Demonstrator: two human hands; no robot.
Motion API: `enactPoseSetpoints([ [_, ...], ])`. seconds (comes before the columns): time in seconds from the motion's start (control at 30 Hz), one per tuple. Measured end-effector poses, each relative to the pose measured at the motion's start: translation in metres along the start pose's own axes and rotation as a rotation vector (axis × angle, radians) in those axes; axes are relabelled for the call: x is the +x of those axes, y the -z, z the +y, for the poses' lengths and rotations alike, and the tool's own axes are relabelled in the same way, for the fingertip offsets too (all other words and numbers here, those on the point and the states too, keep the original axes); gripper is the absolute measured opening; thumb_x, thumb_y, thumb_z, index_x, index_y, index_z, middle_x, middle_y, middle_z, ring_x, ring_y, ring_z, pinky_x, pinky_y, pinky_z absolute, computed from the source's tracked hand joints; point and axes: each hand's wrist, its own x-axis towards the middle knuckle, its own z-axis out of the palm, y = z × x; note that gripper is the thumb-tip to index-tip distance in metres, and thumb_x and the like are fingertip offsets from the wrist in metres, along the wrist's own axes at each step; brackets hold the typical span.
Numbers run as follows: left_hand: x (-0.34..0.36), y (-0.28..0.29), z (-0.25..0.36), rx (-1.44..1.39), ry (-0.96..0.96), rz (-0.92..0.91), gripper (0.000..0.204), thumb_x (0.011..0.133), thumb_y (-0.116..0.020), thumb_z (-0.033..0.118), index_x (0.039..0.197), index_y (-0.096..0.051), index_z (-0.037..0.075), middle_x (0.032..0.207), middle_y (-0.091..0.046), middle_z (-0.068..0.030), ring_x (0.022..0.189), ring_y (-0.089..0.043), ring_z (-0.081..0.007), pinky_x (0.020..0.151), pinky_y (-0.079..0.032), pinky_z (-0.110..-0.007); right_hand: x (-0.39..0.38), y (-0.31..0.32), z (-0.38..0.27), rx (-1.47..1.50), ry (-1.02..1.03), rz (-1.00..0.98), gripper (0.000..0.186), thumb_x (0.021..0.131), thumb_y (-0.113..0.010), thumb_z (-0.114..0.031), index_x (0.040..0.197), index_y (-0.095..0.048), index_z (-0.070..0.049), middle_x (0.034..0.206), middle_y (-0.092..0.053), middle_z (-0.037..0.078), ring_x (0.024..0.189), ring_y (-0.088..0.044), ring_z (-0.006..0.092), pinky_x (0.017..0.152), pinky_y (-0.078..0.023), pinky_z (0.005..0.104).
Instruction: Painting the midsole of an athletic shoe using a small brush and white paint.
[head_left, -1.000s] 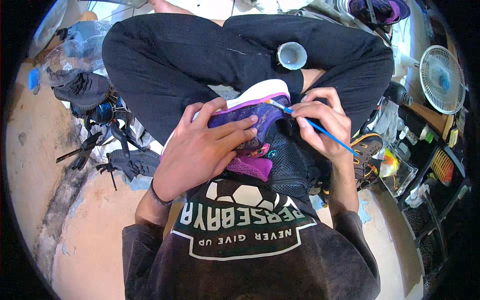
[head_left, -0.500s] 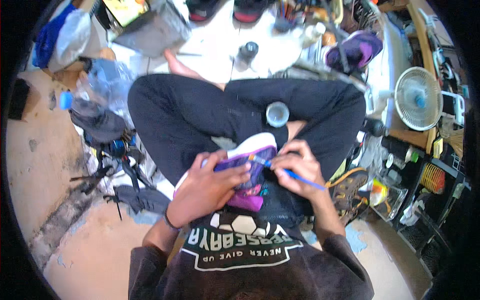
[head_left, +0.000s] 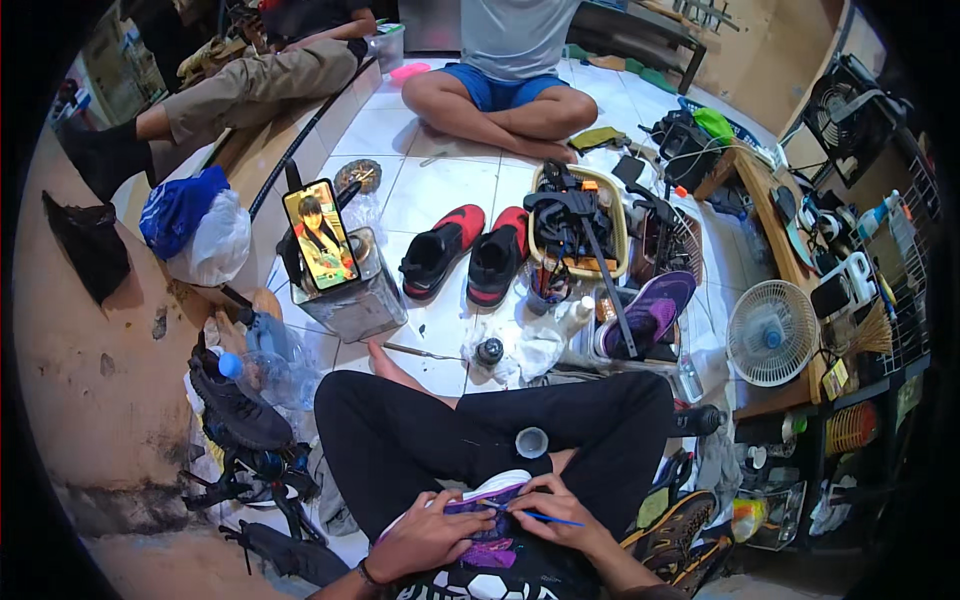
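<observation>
A purple shoe with a white sole (head_left: 505,482) lies in my lap, its toe pointing up and to the right. My left hand (head_left: 428,540) is closed round its side and holds it down. Pinched in my right hand (head_left: 556,508) is a slim paintbrush (head_left: 548,518) with a blue handle. The brush's tip touches the upper close to the sole edge, near my left fingertips. On my leg, just beyond the shoe, a small round cup (head_left: 532,442) stands upright. Part of the shoe is hidden under my hands.
A matching purple shoe (head_left: 655,312) lies ahead right, near a yellow basket (head_left: 537,248) of tools. Red-black shoes (head_left: 440,255), a dark bottle (head_left: 489,351) and a metal box (head_left: 355,310) bearing a phone (head_left: 322,238) stand ahead. A fan (head_left: 771,333) is right. Two people sit beyond.
The view has tilted upward, so my hands and the shoe sit lower in the picture and more of the room shows. Both hands keep their holds, with the brush still against the shoe.
</observation>
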Motion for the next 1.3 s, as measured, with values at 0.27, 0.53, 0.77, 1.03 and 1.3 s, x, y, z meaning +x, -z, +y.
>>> enactPoseSetpoints([
  [0.27, 0.003, 0.005, -0.004, -0.025, -0.007, -0.024, 0.045, 0.093, -0.069, 0.024, 0.138, -0.064, 0.019, 0.144, -0.063, 0.0028, 0.138, -0.047, -0.0326, 0.107, -0.036, -0.048, 0.002, 0.020, 0.008, -0.109, -0.066, 0.024, 0.019, 0.083, -0.079, -0.007, 0.102, -0.076, -0.005, 0.100, -0.074, 0.005, 0.106, -0.063, 0.0258, 0.093, -0.051, 0.0382],
  [0.53, 0.000, 0.008, -0.002, -0.045, 0.009, -0.048, 0.044, 0.094, -0.068, 0.024, 0.138, -0.064, 0.019, 0.145, -0.062, 0.0024, 0.138, -0.046, -0.0329, 0.107, -0.036, -0.048, 0.007, -0.001, 0.003, -0.025, -0.030, 0.014, 0.016, 0.087, -0.077, -0.009, 0.102, -0.075, -0.004, 0.098, -0.072, 0.009, 0.105, -0.062, 0.0280, 0.090, -0.051, 0.0398],
  [0.77, 0.000, 0.003, -0.004, -0.036, -0.001, -0.072, 0.042, 0.097, -0.064, 0.028, 0.139, -0.064, 0.022, 0.148, -0.060, 0.0061, 0.140, -0.043, -0.0321, 0.110, -0.034, -0.048, -0.006, 0.021, 0.001, 0.080, -0.143, 0.142, 0.014, 0.087, -0.077, -0.007, 0.100, -0.077, -0.004, 0.096, -0.071, 0.011, 0.101, -0.064, 0.0248, 0.087, -0.052, 0.0360],
  [1.03, 0.001, 0.004, -0.003, -0.017, 0.002, -0.082, 0.042, 0.097, -0.064, 0.027, 0.139, -0.064, 0.021, 0.148, -0.059, 0.0052, 0.140, -0.043, -0.0324, 0.111, -0.033, -0.047, -0.005, 0.025, 0.009, 0.058, -0.121, 0.148, 0.013, 0.088, -0.076, -0.009, 0.100, -0.076, -0.004, 0.098, -0.071, 0.011, 0.102, -0.065, 0.0244, 0.087, -0.053, 0.0361],
  [1.3, 0.000, 0.006, -0.003, -0.032, -0.003, -0.082, 0.042, 0.097, -0.065, 0.026, 0.138, -0.065, 0.020, 0.148, -0.059, 0.0042, 0.140, -0.043, -0.0334, 0.110, -0.034, -0.048, -0.007, 0.029, 0.005, 0.079, -0.121, 0.191, 0.012, 0.088, -0.074, -0.006, 0.100, -0.075, -0.002, 0.099, -0.072, 0.010, 0.101, -0.065, 0.0240, 0.090, -0.052, 0.0352],
])
